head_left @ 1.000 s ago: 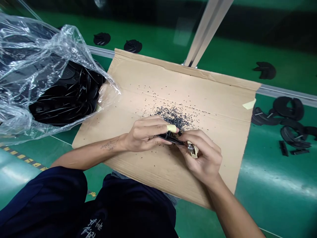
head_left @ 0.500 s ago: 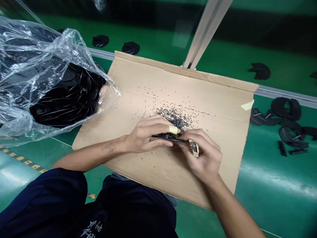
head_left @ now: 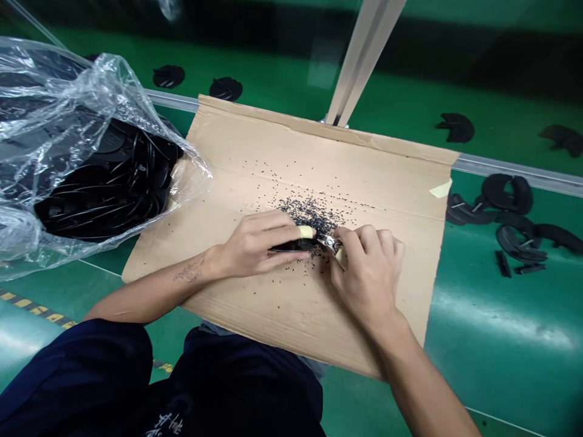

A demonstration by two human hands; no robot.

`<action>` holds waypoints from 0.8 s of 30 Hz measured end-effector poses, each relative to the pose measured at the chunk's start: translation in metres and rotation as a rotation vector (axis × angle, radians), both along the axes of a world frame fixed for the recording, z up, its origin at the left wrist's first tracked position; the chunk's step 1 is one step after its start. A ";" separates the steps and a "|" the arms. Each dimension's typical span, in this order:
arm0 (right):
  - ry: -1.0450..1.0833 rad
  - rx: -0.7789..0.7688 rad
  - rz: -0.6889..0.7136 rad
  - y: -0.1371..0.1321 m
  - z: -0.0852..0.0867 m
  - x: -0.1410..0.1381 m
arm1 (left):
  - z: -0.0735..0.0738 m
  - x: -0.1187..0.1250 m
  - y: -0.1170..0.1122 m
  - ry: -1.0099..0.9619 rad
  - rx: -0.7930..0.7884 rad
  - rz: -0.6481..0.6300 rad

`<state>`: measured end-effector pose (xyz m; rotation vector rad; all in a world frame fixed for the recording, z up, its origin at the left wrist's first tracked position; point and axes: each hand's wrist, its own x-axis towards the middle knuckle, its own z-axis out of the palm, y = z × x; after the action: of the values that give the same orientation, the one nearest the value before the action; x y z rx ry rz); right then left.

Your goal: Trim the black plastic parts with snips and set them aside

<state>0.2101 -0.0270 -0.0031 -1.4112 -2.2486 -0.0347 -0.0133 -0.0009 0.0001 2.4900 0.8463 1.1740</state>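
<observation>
I see the left hand (head_left: pixel 257 246) closed around a flat black part (head_left: pixel 288 246). It holds the part low over the cardboard sheet (head_left: pixel 387 182), and the index finger has a yellow tape wrap (head_left: pixel 306 232) near the tip. The right hand (head_left: pixel 370 272) is closed on a small cutter (head_left: pixel 332 243), and the metal tip of the cutter meets the right end of the black part. Just behind both hands, a heap of small black chips (head_left: pixel 310 211) lies on the cardboard. On the left, a clear plastic bag (head_left: pixel 68 121) full of black pieces rests partly on the cardboard edge. On the right, more loose black pieces (head_left: pixel 505 209) lie on the green surface (head_left: pixel 501 340), well apart from the hands.
</observation>
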 end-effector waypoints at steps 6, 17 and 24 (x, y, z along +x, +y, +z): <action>0.148 -0.197 0.050 -0.001 0.005 0.002 | 0.002 -0.004 0.005 -0.051 -0.107 0.030; 0.323 -0.095 0.212 0.007 0.004 0.006 | 0.005 -0.002 0.003 -0.113 -0.343 0.051; 0.445 -0.161 0.247 0.004 0.008 0.005 | 0.000 -0.006 0.007 -0.264 -0.354 -0.041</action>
<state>0.2149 -0.0230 0.0049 -1.0739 -2.0594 0.5023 -0.0189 0.0059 -0.0003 2.0102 0.8406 1.1872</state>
